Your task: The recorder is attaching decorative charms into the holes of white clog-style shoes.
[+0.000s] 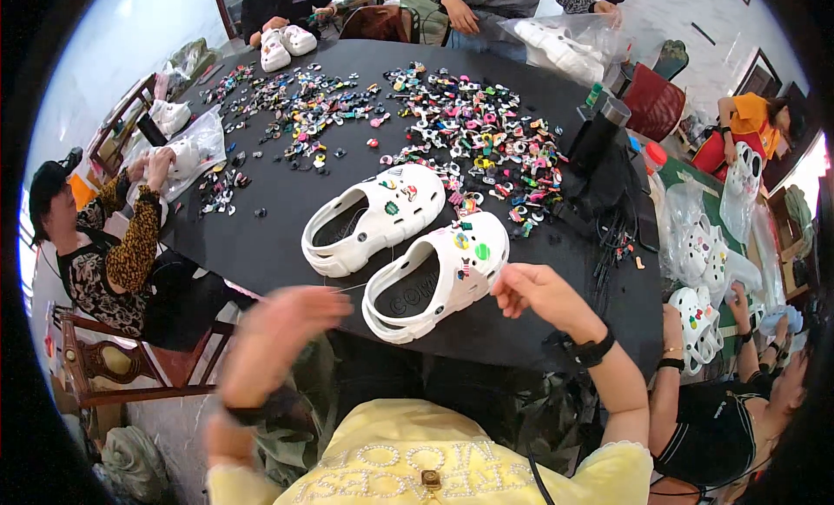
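Observation:
Two white clogs stand side by side on the black table (pixel 269 170) in front of me, toes pointing away and to the right. The left clog (pixel 373 222) carries several small charms on its upper, a green one among them. On the nearer right clog (pixel 439 275) sit a round green charm (pixel 482 252) and other coloured ones. My right hand (pixel 539 292) is at that clog's toe, fingers curled in a pinch; what they hold, if anything, is hidden. Left of the heels, my left hand (pixel 282 335) is smeared by motion. A thin pale strand runs between it and the right clog.
Loose colourful charms (pixel 486 131) cover the table beyond the clogs. A dark thermos (pixel 599 131) and black cables (pixel 612 235) lie at the right. Co-workers sit around the table, handling white clogs; one (pixel 126 244) is at the left. More clogs (pixel 695 327) are at the right.

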The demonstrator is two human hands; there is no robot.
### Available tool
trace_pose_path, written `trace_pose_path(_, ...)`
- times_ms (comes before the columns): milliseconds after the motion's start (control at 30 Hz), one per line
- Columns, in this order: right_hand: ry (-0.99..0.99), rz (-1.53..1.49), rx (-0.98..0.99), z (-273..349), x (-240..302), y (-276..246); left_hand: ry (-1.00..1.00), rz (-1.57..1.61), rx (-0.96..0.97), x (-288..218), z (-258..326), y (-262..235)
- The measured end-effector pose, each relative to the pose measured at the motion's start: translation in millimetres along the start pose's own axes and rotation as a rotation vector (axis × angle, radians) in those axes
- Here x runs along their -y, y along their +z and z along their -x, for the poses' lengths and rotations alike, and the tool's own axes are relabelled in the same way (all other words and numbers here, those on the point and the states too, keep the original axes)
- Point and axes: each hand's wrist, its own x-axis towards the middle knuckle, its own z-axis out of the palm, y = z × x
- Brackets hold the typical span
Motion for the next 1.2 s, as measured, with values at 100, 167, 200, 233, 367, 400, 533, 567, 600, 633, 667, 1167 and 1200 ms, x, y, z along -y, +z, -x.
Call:
trace_pose_path(100,0.017,-0.116,-0.058,-11.7,-5.7,17.1,-0.138,0.631,0.01,50.7,-63.4,65.5)
trace_pose_path(167,0.018,-0.208,-0.101,-14.3,-9.5,24.8,-0.191,0.783,0.036,59.8,-98.1,84.1)
trace_pose_path(200,0.001,-0.205,-0.113,-13.6,-11.4,25.4,-0.13,0.622,0.046,58.8,-109.2,90.6)
trace_pose_path(233,-0.019,-0.202,-0.121,-12.9,-13.0,25.8,-0.068,0.457,0.049,58.5,-119.2,94.8)
trace_pose_path(367,-0.032,-0.196,-0.09,-18.8,-14.4,34.8,-0.257,0.64,0.039,92.5,-147.0,93.1)
trace_pose_path(400,-0.031,-0.204,-0.147,-20.3,-14.1,36.6,-0.162,0.378,-0.109,91.9,-141.2,98.9)
trace_pose_path(533,-0.105,-0.096,-0.189,-23.3,-1.9,55.8,0.419,-0.087,-0.454,72.7,-87.8,125.9)
trace_pose_path(567,-0.157,0.035,-0.243,-20.1,1.5,60.0,0.45,-0.166,-0.445,79.4,-79.1,131.3)
trace_pose_path(600,-0.144,0.15,-0.22,-19.4,2.4,61.5,0.458,-0.179,-0.416,90.1,-73.2,134.4)
trace_pose_path(633,-0.136,0.265,-0.197,-19.8,-1.2,58.3,0.44,-0.268,-0.386,98.8,-69.5,136.7)
trace_pose_path(667,-0.067,0.259,-0.208,-23.4,-17.2,52.9,0.462,-0.352,-0.434,106.7,-73.3,139.5)
trace_pose_path(1167,-0.378,0.765,-0.451,-80.6,-40.7,56.6,0.307,-0.234,-0.651,121.7,-121.0,135.8)
trace_pose_path(1200,-0.404,0.772,-0.456,-80.6,-42.9,55.9,0.345,-0.236,-0.67,119.6,-121.0,133.8)
